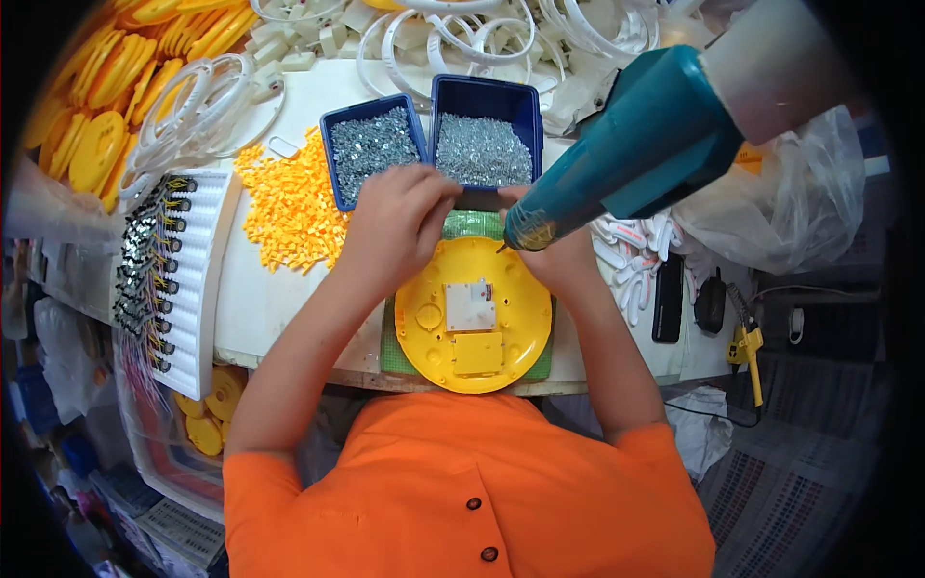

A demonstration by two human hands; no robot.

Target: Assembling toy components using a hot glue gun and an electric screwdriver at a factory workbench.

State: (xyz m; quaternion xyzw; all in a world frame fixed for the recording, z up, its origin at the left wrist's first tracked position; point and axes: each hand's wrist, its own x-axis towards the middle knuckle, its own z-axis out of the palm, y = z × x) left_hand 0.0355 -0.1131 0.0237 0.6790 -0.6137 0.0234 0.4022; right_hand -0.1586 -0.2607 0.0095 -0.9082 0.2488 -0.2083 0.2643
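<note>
A round yellow plastic disc [424,361] lies on a green mat [390,358] in front of me. A white box-like part [459,313] and a yellow rectangular cover [479,354] sit at its middle. Just beyond its far left edge is my left hand [405,212], fingers bent together by the screw bins; anything between them is hidden. My right hand [564,262] is at the disc's far right edge. A teal electric screwdriver [617,144] slants across it from the upper right, hiding most of its fingers. The driver's bit points down near the disc's rim.
Two blue bins [485,82] of small screws stand at the back. Left of them is a pile of small yellow pieces [294,207], then a white foam tray [207,279] with wired parts. On the right lie white plastic parts [631,260], a black phone [667,299] and a yellow glue gun [750,352].
</note>
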